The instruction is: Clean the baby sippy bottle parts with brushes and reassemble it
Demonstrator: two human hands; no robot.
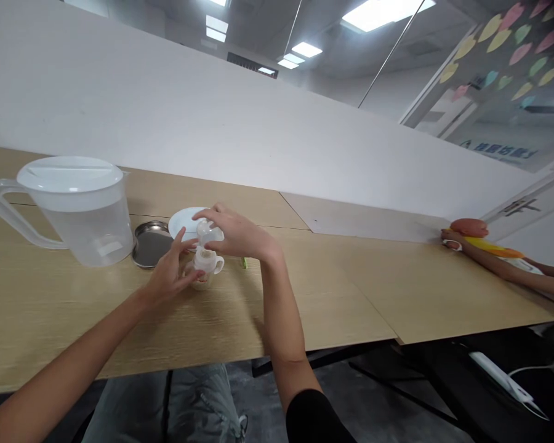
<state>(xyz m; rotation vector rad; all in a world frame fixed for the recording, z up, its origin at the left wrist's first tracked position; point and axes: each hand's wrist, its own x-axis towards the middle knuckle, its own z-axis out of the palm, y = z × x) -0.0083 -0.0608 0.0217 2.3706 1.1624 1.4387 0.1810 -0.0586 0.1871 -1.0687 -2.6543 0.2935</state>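
Bottle (pixel 205 261) between both hands (pixel 167 274) (pixel 240 236).

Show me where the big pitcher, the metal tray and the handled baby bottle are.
Pitcher (pixel 90 224): head view, on its clear side wall.
Metal tray (pixel 153 243): head view, on its bare bottom.
Baby bottle (pixel 206 262): head view, on its upper part.

On the tabletop (pixel 314 289), the pitcher (pixel 87 231) stands toward the left, near the back edge, with the tray (pixel 152 246) just right of it and the plate (pixel 181 218) right of the tray. The bottle (pixel 206 261) is in front of the plate, the cap (pixel 209 232) just above it; well apart, the doll (pixel 469 227) lies by the back right corner.
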